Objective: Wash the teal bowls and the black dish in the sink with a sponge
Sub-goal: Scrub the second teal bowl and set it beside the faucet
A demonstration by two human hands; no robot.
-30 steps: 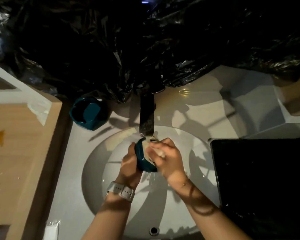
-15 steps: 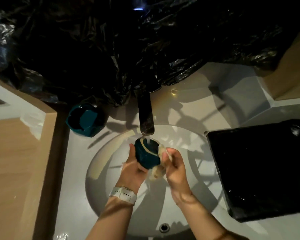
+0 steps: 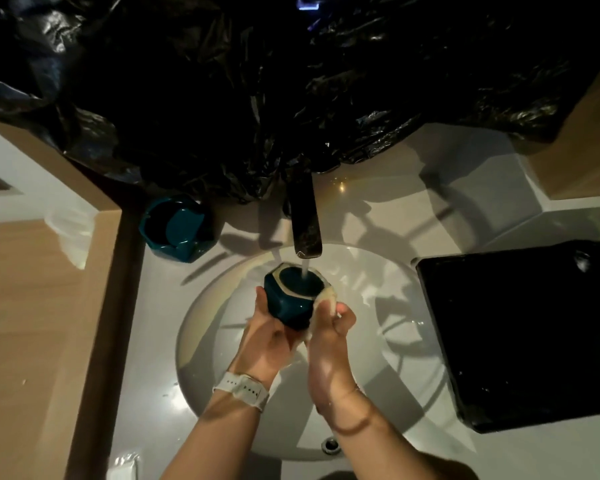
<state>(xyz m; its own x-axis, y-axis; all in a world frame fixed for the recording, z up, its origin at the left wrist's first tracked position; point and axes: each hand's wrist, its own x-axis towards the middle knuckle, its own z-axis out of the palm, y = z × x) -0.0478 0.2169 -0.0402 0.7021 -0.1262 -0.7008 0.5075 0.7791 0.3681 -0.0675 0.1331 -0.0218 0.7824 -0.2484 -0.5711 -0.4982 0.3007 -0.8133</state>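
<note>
teal bowl (image 3: 291, 299), pale rim; second teal bowl (image 3: 177, 228); black dish (image 3: 520, 334); white sink (image 3: 388, 344); white watch strap (image 3: 241, 389).

Crumpled black plastic sheeting (image 3: 291, 81) hangs well beyond the fingers, draped over the base of a dark tap (image 3: 305, 223) whose spout ends just past the fingertips. A wooden counter (image 3: 32, 323) lies far to their left, and a white watch strap (image 3: 243, 389) sits behind them.

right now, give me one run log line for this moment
left hand: holds teal bowl under tap | right hand: pinches sponge at rim | water: running into bowl | second teal bowl: on counter | black dish: waiting
</note>
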